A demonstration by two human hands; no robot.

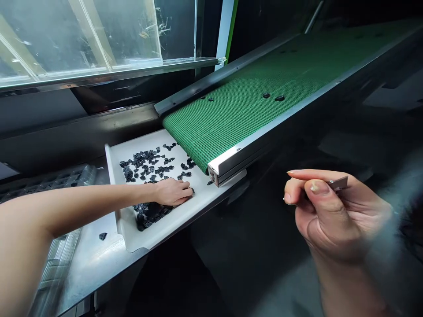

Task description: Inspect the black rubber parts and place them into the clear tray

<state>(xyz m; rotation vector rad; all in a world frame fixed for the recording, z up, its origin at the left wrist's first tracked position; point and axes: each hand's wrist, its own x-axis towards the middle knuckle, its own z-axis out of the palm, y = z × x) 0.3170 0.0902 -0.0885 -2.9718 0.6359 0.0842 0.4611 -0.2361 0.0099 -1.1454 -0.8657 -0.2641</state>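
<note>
My left hand [173,191] reaches into a white tray [194,207] with its fingers curled down. A small dark part [193,191] peeks out at its fingertips. Many small black plastic parts [145,160] lie scattered and heaped in the tray, some hidden beneath my left hand and forearm. Away to the right, my right hand [330,207] is raised in front of the dark area, thumb pressed against the bent fingers. Between them sits a thin, flat metal piece [339,183], like a small blade, its end sticking out past the thumb.
A green conveyor belt [231,114] slopes down to the tray, carrying a few black parts [279,97] between metal rails. Clear plastic trays [62,255] stand at the left. One loose black part [102,236] lies on the metal table [95,259]. Transparent panels [125,35] rise behind.
</note>
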